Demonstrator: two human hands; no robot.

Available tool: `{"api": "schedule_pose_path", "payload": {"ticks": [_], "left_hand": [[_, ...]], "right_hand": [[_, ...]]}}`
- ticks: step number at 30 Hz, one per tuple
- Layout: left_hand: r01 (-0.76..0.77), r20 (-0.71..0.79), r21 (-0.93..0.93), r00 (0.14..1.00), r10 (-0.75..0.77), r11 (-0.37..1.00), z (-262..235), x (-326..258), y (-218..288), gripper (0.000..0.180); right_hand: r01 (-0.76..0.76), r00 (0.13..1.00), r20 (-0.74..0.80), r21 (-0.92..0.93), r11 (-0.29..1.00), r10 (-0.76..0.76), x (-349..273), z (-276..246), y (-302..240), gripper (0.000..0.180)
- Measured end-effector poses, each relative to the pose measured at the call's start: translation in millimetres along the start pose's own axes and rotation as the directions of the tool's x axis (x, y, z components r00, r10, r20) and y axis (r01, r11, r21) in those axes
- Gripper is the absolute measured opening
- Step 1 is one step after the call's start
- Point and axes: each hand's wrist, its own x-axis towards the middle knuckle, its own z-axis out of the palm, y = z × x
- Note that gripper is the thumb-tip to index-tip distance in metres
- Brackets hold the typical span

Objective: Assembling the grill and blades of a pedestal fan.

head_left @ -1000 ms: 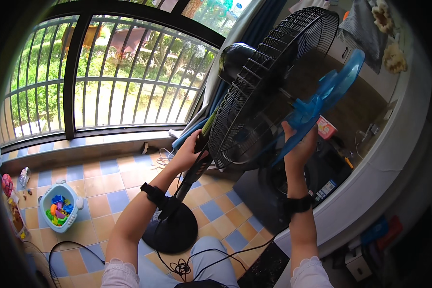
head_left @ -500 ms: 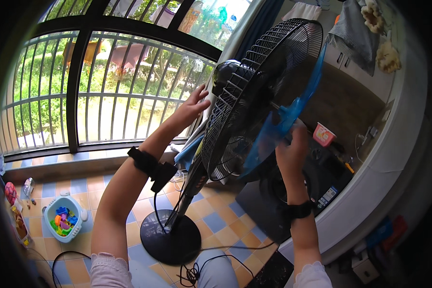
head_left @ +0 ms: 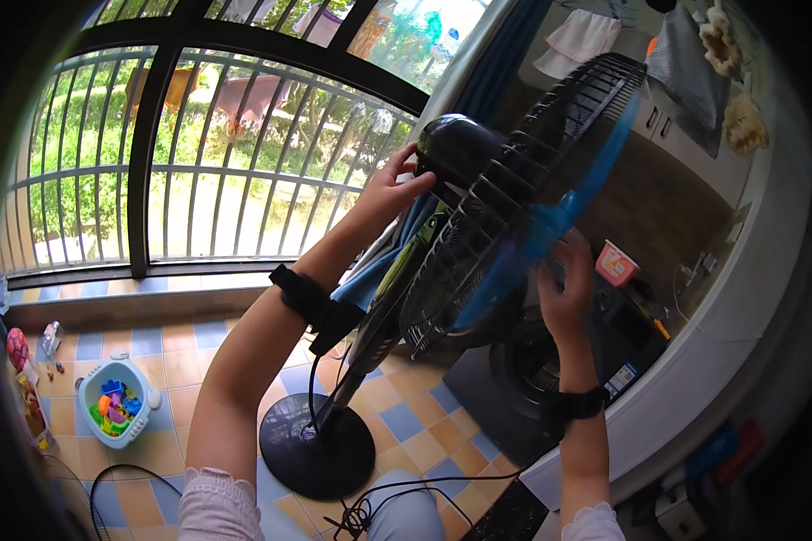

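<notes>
A black standing fan leans before me, its round base (head_left: 318, 446) on the tiled floor. My left hand (head_left: 395, 187) grips the back of its glossy black motor housing (head_left: 460, 149), with thumb and fingers against the rear edge. The open wire rear grille (head_left: 478, 212) is tilted and faces right. In front of that grille sits a translucent blue fan blade (head_left: 595, 167). My right hand (head_left: 568, 284) is curled at the blade near its hub, and its fingertips are partly hidden and slightly blurred. Both wrists wear black straps.
A light blue basin (head_left: 122, 437) of colourful toy pieces stands on the floor at left. A black cable (head_left: 397, 491) lies tangled near my knees. A dark front-loading washing machine (head_left: 532, 361) is at right, beside a white-edged wall (head_left: 695, 352). Barred windows (head_left: 244, 180) rise behind.
My left hand has come up onto the motor housing, which has swung right and into fuller view. The grille, the blade and my right hand have shifted slightly right.
</notes>
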Motion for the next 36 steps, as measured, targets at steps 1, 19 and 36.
{"api": "schedule_pose_path", "payload": {"ticks": [1,19,36], "left_hand": [[-0.02,-0.008,0.015,1.0,0.021,1.0,2,2,0,0.077],[-0.057,0.029,0.083,0.998,0.055,0.995,5,-6,12,0.082],[0.426,-0.627,-0.053,0.689,-0.362,0.903,-69,-215,-63,0.054]], "right_hand": [[-0.012,1.0,-0.015,0.055,0.998,0.013,0,-2,2,0.04],[-0.221,0.97,-0.078,0.126,0.967,0.232,16,0,-5,0.032],[-0.428,0.895,0.03,0.338,0.838,0.446,-104,1,-39,0.028]]}}
